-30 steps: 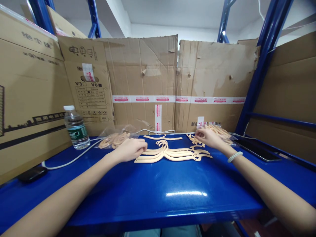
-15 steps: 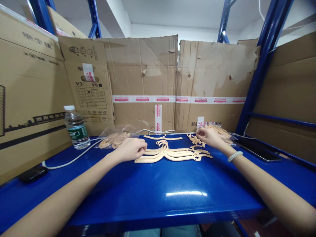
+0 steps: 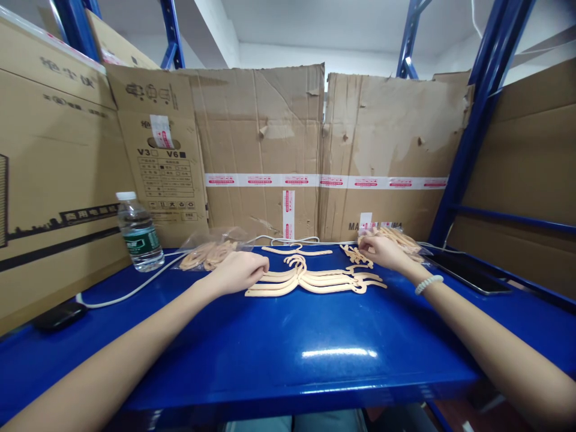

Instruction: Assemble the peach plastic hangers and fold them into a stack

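Note:
A stack of beige plastic hangers (image 3: 315, 279) lies on the blue shelf surface (image 3: 292, 354). My left hand (image 3: 238, 271) rests curled on the stack's left end, fingers pressed on the hanger arms. My right hand (image 3: 382, 251) is further back on the right, fingertips pinched at a small cluster of beige clip pieces (image 3: 355, 255). Behind that hand lies a clear bag of beige parts (image 3: 402, 240). A single hanger (image 3: 297, 250) lies apart behind the stack. A white bead bracelet (image 3: 428, 284) circles my right wrist.
A water bottle (image 3: 139, 233) stands at the left. Beside it lie a clear bag of hangers (image 3: 209, 252), a white cable (image 3: 126, 291) and a black device (image 3: 58, 317). A dark tablet (image 3: 470, 273) lies at the right. Cardboard boxes (image 3: 265, 150) wall the back and sides.
My right hand has shifted very slightly at the clip pieces. My left hand stays on the hanger stack.

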Demonstrator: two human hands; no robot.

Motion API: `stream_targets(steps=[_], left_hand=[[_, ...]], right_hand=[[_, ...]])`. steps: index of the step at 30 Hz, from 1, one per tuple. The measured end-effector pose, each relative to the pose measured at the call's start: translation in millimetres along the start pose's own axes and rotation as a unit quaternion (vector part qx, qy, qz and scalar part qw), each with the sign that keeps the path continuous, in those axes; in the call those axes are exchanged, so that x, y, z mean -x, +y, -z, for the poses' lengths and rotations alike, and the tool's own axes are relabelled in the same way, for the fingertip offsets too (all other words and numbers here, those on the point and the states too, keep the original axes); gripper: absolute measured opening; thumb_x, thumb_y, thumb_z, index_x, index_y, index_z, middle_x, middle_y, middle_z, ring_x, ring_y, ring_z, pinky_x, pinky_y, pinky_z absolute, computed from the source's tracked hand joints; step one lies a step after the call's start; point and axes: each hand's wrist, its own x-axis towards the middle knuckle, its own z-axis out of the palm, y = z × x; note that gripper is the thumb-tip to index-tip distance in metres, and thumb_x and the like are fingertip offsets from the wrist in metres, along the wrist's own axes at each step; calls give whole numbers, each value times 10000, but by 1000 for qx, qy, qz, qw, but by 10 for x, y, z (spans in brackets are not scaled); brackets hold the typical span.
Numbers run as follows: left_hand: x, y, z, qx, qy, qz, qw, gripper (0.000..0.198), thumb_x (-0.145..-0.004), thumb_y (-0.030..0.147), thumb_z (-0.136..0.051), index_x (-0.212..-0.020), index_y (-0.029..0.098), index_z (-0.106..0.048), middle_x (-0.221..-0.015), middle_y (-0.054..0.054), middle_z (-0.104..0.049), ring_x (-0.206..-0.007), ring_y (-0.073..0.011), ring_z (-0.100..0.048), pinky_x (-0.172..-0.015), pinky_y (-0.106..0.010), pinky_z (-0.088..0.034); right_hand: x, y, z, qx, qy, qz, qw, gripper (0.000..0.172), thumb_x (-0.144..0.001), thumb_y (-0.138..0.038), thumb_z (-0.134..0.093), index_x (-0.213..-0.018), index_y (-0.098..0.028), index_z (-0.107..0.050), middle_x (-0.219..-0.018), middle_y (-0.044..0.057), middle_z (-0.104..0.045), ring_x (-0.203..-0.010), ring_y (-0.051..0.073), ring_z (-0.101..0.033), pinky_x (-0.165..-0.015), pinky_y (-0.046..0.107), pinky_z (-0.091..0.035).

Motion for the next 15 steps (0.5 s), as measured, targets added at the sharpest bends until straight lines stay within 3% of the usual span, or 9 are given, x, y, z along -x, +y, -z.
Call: stream_targets(steps=[7,12,15], left_hand=[[-1,-1,-5,-14,-2,-8,1000,227,-886,228,-381,-752,198,-562,-729,-4,-660,-661,-150,-585,-551,-236,-294],[-9,13,-3,-21,5,-14,1000,216,-861,227,-392,-683,196,-512,-650,7,-603,-597,-140,-532,-518,-246,-244],[-17,18,-5,-28,1,-7,1000,202,-839,208,-395,-653,192,-471,-638,9,-584,-587,-138,-507,-511,-252,-212]], right_hand=[[24,-6,0,33,-49,5,998,137,-765,-182,-557,-801,-203,-687,-815,74,-690,-847,253,-602,-747,326,-431],[34,10,-54,54,-58,-1,997,152,-741,-162,-578,-825,-189,-702,-839,95,-688,-845,266,-613,-714,327,-445],[40,15,-84,60,-51,10,997,145,-753,-170,-577,-811,-206,-705,-830,93,-693,-931,290,-602,-769,354,-449]])
